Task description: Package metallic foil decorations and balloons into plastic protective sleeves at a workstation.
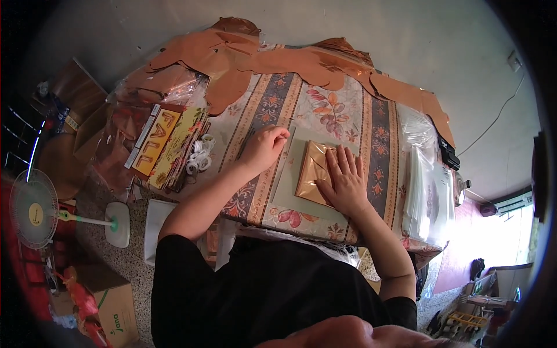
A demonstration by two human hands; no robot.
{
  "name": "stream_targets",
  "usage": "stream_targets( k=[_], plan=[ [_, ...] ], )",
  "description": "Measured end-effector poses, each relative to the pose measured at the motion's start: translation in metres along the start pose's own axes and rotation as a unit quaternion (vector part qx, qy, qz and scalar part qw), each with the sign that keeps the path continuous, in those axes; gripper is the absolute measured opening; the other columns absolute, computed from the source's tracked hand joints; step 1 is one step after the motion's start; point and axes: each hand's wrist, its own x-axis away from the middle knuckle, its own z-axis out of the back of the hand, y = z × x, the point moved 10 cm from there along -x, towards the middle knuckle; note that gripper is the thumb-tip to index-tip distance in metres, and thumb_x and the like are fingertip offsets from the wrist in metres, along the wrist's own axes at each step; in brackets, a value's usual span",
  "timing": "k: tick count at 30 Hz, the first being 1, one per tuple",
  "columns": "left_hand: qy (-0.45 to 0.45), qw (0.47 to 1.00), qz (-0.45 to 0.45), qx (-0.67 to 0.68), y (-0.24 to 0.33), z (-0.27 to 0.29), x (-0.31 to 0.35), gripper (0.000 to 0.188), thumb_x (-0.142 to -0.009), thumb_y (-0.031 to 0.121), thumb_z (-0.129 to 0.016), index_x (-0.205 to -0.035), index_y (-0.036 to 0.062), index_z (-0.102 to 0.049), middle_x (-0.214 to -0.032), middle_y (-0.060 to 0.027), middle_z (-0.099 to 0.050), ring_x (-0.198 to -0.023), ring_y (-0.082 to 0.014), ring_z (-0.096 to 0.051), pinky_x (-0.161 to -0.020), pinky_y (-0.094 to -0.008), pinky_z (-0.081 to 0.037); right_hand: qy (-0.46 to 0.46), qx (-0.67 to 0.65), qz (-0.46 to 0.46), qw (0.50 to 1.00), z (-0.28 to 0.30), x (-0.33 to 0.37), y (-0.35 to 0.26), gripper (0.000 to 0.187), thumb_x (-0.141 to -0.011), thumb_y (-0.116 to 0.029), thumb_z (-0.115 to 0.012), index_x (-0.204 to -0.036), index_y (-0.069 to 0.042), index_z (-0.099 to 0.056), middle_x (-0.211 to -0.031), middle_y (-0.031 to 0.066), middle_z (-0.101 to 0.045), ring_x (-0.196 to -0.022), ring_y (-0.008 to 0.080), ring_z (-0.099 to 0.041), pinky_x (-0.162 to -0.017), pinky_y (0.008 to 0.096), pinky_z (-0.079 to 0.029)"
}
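My right hand (347,180) lies flat with its fingers stretched out on a shiny gold-brown square packet (312,171). That packet rests on a pale grey-green flat board (285,194) near the table's front edge. Just left of the board, above the tablecloth, my left hand (264,151) is closed with its fingers curled in. Whether anything sits between those fingertips is hidden. Further left, a stack of printed cardboard signs (174,145) in yellow and brown lies beside white ribbon or cord coils (200,154).
Brown cut-out sheets (284,62) spread along the table's back edge. Clear plastic sleeves (426,194) pile up at the right edge, and clear wrapping (165,87) lies at the far left. On the floor at left stand a fan (35,213) and a cardboard box (113,316).
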Motion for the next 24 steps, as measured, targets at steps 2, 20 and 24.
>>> stream_targets(
  k=[2, 20, 24],
  plan=[
    [0.041, 0.994, -0.092, -0.040, 0.019, 0.006, 0.002, 0.013, -0.090, 0.007, -0.060, -0.101, 0.0013, -0.063, -0.089, -0.0097, -0.063, -0.077, -0.0217, -0.064, -0.068, -0.0327, -0.051, 0.004, 0.005, 0.005, 1.000, 0.000, 0.000, 0.000, 0.079, -0.089, -0.052, -0.053, -0.152, -0.011, -0.027, -0.155, 0.0200, -0.027, -0.145, 0.0378, -0.020, -0.117, 0.0539, -0.012],
    [-0.059, 0.981, -0.093, -0.157, 0.037, -0.015, 0.037, 0.031, -0.084, 0.020, -0.070, -0.105, 0.0046, -0.054, -0.099, -0.0135, -0.056, -0.091, -0.0334, -0.060, -0.081, -0.0427, -0.048, 0.011, 0.004, 0.007, 1.000, 0.000, 0.000, 0.001, 0.078, -0.090, -0.051, -0.052, -0.152, -0.011, -0.028, -0.155, 0.0207, -0.026, -0.145, 0.0372, -0.021, -0.117, 0.0510, -0.011],
    [-0.042, 0.983, -0.071, -0.166, 0.040, 0.002, 0.056, 0.034, -0.081, 0.026, -0.073, -0.100, 0.0059, -0.053, -0.102, -0.0119, -0.056, -0.099, -0.0325, -0.058, -0.084, -0.0430, -0.049, 0.015, 0.009, 0.008, 1.000, 0.000, 0.000, 0.001, 0.077, -0.090, -0.051, -0.052, -0.152, -0.012, -0.028, -0.156, 0.0205, -0.026, -0.145, 0.0368, -0.020, -0.118, 0.0508, -0.010]
  ],
)
